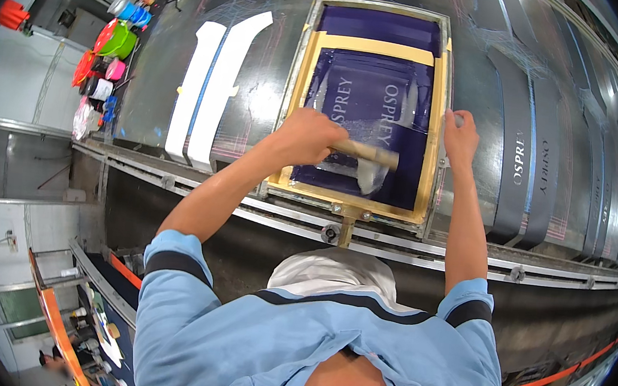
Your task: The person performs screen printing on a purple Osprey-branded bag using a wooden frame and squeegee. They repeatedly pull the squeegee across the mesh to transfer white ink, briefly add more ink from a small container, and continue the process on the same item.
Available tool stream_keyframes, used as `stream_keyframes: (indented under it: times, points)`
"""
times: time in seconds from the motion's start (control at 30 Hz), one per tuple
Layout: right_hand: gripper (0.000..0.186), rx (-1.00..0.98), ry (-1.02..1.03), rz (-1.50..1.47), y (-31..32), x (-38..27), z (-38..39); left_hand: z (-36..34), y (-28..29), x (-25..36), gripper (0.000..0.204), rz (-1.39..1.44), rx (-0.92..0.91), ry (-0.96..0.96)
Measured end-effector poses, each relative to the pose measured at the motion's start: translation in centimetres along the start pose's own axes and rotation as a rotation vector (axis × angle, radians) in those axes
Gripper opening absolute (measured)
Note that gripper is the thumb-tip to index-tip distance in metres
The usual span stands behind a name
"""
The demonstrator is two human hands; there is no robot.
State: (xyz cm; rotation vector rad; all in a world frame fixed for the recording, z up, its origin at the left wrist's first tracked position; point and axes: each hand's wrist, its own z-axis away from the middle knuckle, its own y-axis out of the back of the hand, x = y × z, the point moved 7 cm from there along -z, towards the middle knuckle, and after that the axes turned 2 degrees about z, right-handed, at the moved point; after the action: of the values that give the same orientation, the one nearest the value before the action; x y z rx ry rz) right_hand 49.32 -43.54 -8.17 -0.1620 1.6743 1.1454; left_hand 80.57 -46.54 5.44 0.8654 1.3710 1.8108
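My left hand (307, 136) is closed round a squeegee (366, 152), whose pale, motion-blurred bar lies across the purple printing screen (400, 187), with wet-looking, whitish smears below it. The screen has light lettering and a yellow tape border inside a metal frame (377, 7). My right hand (462, 137) is closed on the frame's right side, its fingers partly hidden. To the left, two white cut pieces (230, 79) lie on the long printing table (153, 101); to the right lie dark grey pieces (506, 217) with lettering.
Several tubs and containers, including a green bucket (116, 41), stand along the table's left end. A metal rail (563, 278) runs along the front edge. At the lower left are a second bench with an orange beam (64, 337) and another person (50, 362).
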Motion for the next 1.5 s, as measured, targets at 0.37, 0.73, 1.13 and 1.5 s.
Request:
stream_keyframes:
  times: [0.37,0.73,1.13,1.5]
  points:
    - [0.038,0.018,0.059,-0.039,0.7,-0.7,0.4,5.1,-2.2,-7.8,0.030,0.199,0.366,1.004]
    - [0.027,0.064,0.054,-0.089,1.0,0.1,-0.4,2.7,-3.1,-0.6,0.024,0.364,0.378,0.647]
    - [0.029,-0.111,0.222,0.244,1.8,-4.9,-2.7,-9.5,1.3,-7.7,0.032,0.175,0.450,-0.061]
    - [0.040,-0.586,0.664,0.480,-8.3,-16.9,-8.4,-17.8,1.6,-16.3,0.028,0.256,0.116,0.114]
